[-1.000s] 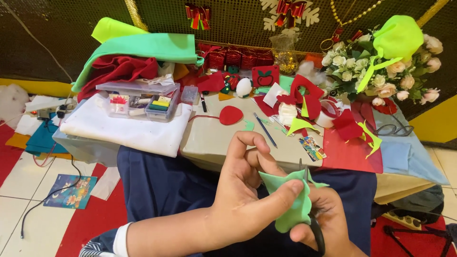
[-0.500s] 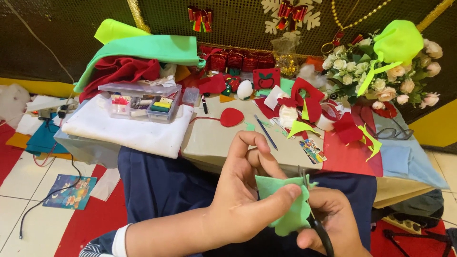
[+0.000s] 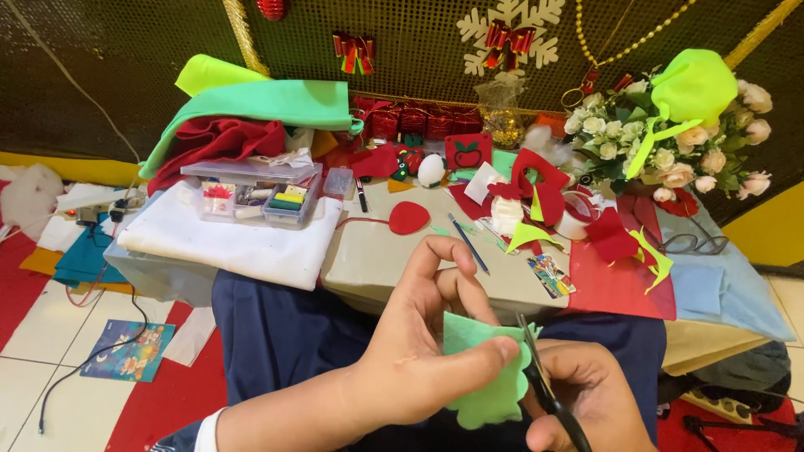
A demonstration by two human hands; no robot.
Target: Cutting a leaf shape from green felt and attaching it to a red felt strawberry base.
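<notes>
While my left hand [image 3: 419, 360] pinches the green felt piece [image 3: 486, 368] between thumb and fingers, that grip is closed on the felt, thumb lying across its front face, index lifted clear

- Felt sits low in view, over my lap, just right of the left palm; scalloped edge hangs downward, flat face turned up toward me
- My right hand [image 3: 586, 402] is closed round the black handles of the scissors [image 3: 544, 385]; blades run up and slightly left, tips at the felt's right edge
- Key relation: felt lies to the left of the blades, touching them; blade line runs roughly along that right edge, so the cut follows the edge while the left hand must turn the piece into it
- Right hand is the nearer one to the cutting edge; left hand holds from the opposite side
- Beyond my knees, the worktop [image 3: 377, 259]: red felt heart [image 3: 409, 218], pencil [image 3: 467, 243], white cloth [image 3: 243, 243], clear plastic box [image 3: 251, 188]
- Farther back, folded green felt [image 3: 268, 105] and a flower bouquet [image 3: 670, 142]
</notes>
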